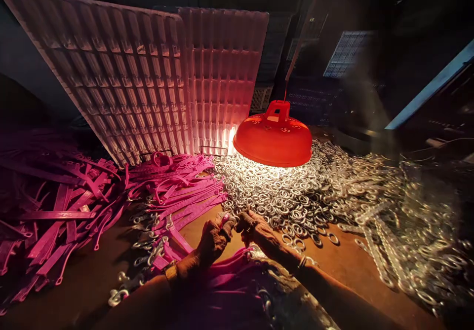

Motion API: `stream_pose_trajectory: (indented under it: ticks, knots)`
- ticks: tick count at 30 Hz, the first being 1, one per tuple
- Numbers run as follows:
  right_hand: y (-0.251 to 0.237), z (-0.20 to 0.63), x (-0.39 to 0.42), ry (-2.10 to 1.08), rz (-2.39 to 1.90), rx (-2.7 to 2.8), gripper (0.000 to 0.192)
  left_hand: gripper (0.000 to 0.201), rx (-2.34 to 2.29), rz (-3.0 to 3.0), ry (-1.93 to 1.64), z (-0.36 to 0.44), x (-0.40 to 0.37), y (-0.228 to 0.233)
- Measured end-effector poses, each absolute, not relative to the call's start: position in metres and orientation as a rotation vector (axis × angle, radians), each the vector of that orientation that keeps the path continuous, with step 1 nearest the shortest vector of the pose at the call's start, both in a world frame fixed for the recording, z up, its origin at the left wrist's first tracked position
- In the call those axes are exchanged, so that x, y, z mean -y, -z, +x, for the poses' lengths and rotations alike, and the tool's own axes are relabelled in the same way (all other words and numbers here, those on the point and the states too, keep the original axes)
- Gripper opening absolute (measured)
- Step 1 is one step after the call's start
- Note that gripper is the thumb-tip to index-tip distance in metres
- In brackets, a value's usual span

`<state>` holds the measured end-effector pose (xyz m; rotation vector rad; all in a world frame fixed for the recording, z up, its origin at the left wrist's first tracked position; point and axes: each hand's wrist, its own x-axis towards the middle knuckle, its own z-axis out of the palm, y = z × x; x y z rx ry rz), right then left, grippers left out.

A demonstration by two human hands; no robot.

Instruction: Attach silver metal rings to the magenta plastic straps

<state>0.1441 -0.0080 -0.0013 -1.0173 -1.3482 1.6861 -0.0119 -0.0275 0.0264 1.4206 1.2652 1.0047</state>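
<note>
Closest in, the left hand [213, 238] and the right hand [259, 229] meet fingertip to fingertip low over the counter [344, 266]. The left is clenched around the end of a pink strap [224, 219]; the right is curled shut beside it, but what it grips is too small and dark to tell. More pink straps drape below the wrists. Just left of the hands lies a bundle of pink straps with metal hooks [181, 197], and farther left a loose strap heap [55, 206]. Just beyond and right of the hands spreads a pile of metal rings [296, 197]. Above it hangs a lit orange lamp [274, 135]. Farthest back lean ribbed plastic trays [148, 73].
</note>
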Motion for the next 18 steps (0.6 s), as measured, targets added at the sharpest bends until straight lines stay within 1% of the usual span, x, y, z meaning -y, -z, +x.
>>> stream_pose_trajectory:
  ticks: [3, 8, 12, 13, 15, 18]
  knots:
    - [0.002, 0.142, 0.012, -1.454, -1.087, 1.523, 0.020, 0.027, -1.294, 1.455, -0.975, -0.012, 0.029, -0.021]
    - [-0.005, 0.134, 0.010, -1.355, -1.111, 1.655, 0.009, 0.032, -1.195, 1.418, -0.968, -0.015, 0.028, -0.012]
    - [-0.006, 0.132, 0.009, -0.885, -1.087, 1.825, 0.008, 0.031, -1.015, 1.156, -0.875, -0.026, 0.023, -0.016]
    - [-0.007, 0.132, 0.009, -0.821, -1.063, 1.881, 0.007, 0.031, -0.984, 1.094, -0.836, -0.029, 0.021, -0.017]
    - [-0.007, 0.131, 0.006, -0.821, -1.013, 1.974, 0.005, 0.032, -0.966, 1.037, -0.774, -0.033, 0.018, -0.016]
    - [-0.012, 0.130, -0.007, -0.910, -0.993, 1.894, 0.014, 0.038, -1.001, 1.091, -0.805, -0.034, 0.015, -0.009]
